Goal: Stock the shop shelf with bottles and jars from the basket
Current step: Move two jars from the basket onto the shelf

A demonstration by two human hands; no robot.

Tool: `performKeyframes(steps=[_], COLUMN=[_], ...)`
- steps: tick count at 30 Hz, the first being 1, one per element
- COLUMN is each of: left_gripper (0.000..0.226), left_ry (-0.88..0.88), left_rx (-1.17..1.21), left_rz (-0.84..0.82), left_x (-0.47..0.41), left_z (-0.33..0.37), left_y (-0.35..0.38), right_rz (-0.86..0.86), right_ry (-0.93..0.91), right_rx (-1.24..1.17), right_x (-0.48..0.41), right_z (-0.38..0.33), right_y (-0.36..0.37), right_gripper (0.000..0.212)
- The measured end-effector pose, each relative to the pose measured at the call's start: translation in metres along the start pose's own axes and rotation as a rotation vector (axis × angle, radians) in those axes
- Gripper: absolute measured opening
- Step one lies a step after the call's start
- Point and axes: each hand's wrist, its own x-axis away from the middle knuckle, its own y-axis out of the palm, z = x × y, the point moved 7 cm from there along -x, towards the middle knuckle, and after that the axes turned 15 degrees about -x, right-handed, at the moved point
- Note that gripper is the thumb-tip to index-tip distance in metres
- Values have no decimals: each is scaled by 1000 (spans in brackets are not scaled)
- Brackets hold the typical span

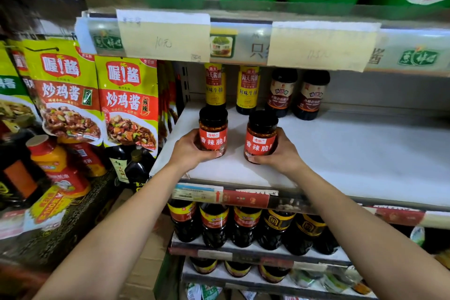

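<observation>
two red-labelled jars stand near the front left corner of the white shelf (341, 148). the left hand (192, 147) is wrapped around the left jar (213, 130), the right hand (283, 151) around the right jar (261, 137). four dark bottles (265, 91) line the shelf's back edge.

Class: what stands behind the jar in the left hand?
Behind the left jar, held by the left hand, stands a yellow-labelled soy sauce bottle. The jar hides its base; its cap is behind the shelf edge.

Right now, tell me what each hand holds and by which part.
Left hand: the left chili jar, gripped low around its labelled body. Right hand: the right chili jar, also by its lower body.
</observation>
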Motion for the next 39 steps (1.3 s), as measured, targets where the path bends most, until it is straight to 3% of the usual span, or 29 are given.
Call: performKeyframes(steps=[9,17,26,39], left_gripper=[67,74,67,71], left_ry=[-126,-77,-94,-39], left_rx=[42,125,-53,-114], left_rz=[90,47,155,103], left_x=[-38,-67,-84,-89], left_z=[-14,-14,-11,-11], left_y=[-14,-6,0,5], right_rz=[33,170,277,194], right_ry=[15,-38,-19,6], right_rx=[-95,-67,-43,17], right_x=[-54,-74,-79,-90], right_z=[-6,-5,2,8], right_y=[41,41,25,26], right_gripper=[85,83,78,76])
